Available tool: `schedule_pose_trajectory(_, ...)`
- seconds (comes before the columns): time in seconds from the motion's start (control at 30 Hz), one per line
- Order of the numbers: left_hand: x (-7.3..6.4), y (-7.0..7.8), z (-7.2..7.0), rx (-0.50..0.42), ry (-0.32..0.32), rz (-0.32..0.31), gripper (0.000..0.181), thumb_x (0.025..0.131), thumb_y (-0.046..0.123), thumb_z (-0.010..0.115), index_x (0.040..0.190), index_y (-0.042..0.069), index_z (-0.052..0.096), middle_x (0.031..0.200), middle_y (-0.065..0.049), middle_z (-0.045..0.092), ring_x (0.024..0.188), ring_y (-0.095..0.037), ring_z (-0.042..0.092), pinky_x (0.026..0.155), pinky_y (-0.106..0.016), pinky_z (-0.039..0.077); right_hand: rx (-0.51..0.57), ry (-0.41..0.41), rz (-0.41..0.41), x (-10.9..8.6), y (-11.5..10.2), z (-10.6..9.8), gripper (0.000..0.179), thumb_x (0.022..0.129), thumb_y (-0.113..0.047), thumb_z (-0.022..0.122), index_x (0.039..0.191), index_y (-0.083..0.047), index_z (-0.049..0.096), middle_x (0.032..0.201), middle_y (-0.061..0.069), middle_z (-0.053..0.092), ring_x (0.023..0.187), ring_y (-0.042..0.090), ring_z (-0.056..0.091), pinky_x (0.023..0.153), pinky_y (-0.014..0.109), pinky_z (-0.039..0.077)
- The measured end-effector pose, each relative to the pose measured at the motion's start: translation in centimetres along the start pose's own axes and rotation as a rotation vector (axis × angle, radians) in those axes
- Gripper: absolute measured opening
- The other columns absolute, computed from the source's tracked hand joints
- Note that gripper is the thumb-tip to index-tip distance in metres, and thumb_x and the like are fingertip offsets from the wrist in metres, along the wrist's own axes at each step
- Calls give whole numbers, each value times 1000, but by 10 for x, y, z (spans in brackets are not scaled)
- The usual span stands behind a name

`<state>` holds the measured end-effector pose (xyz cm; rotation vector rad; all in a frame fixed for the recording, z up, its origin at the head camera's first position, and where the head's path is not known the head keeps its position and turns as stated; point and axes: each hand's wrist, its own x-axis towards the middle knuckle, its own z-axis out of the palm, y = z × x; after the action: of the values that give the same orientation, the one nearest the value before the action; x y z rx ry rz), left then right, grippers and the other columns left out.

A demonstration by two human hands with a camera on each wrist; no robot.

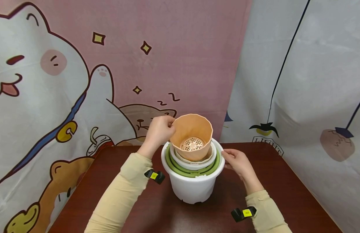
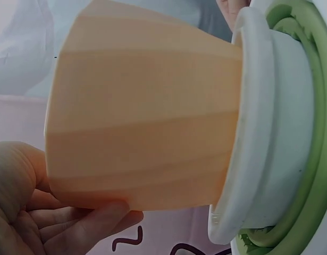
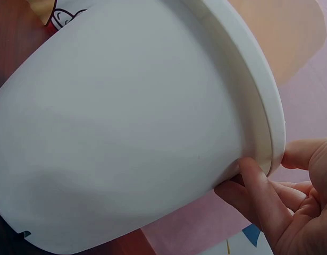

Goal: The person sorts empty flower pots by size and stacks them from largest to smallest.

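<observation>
An orange faceted flower pot (image 1: 180, 129) with a perforated bottom rises out of a nest of larger pots. My left hand (image 1: 160, 131) pinches its rim at the left, thumb inside and fingers along the outer wall in the left wrist view. Around its base sit a cream pot rim (image 1: 209, 155), a smaller white pot (image 2: 280, 127) and green pot rims (image 1: 180, 170). All of these stand inside a large white pot (image 1: 192, 187), upright on the table. At the right, my right hand (image 1: 236, 161) grips the large pot's rim between thumb and fingers (image 3: 264, 199).
The dark red-brown table (image 1: 110, 197) carries the pots near its back edge. Behind it hangs a pink cloth (image 1: 180, 58) printed with cartoon animals, and a pale grey cloth (image 1: 313, 81) covers the right side. Each wrist wears a small black camera (image 1: 244, 213).
</observation>
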<state>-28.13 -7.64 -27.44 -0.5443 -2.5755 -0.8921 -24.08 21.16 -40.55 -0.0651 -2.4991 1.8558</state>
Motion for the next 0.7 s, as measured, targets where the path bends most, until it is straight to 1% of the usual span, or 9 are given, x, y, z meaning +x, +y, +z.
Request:
schedule_pose_trajectory(0.2,0,0,6,7,-7,-5,21,83,1,59,97,2,75,72,-3,64,56,-14,52,48,-24,39,7,-3,3,0,0,0,47,101,-22,58,133,11,52,120,26,63,85,16,67,76,34,59)
schedule_pose_trajectory(0.33,1,1,9,17,-13,-14,20,83,1,59,95,2,75,73,-4,65,57,-14,53,48,-24,40,10,-4,1,0,0,0,47,101,-22,58,133,12,52,120,27,63,86,16,68,79,37,58)
schedule_pose_trajectory(0.4,1,1,11,16,-20,-17,20,83,1,59,94,2,75,73,-4,66,55,-13,55,47,-24,43,10,-4,-1,-1,0,0,47,101,-22,58,133,12,52,120,26,63,86,16,68,80,39,58)
schedule_pose_trajectory(0.53,1,1,15,5,-34,-21,20,84,0,58,94,2,75,71,-3,65,48,-11,57,44,-24,46,11,-2,0,-1,1,0,48,101,-23,59,133,11,52,120,26,63,86,16,68,79,38,58)
schedule_pose_trajectory(0.6,1,1,17,20,-36,-17,20,84,1,58,94,2,75,69,-2,64,48,-10,55,44,-24,45,9,-2,2,-1,1,0,48,101,-24,59,133,11,52,121,27,63,86,16,68,79,37,58)
schedule_pose_trajectory(0.7,1,2,20,62,-36,-10,17,84,2,60,90,4,75,68,-1,61,54,-12,51,48,-24,39,6,0,5,-1,1,0,49,101,-25,59,133,11,52,122,27,62,87,17,68,81,39,58)
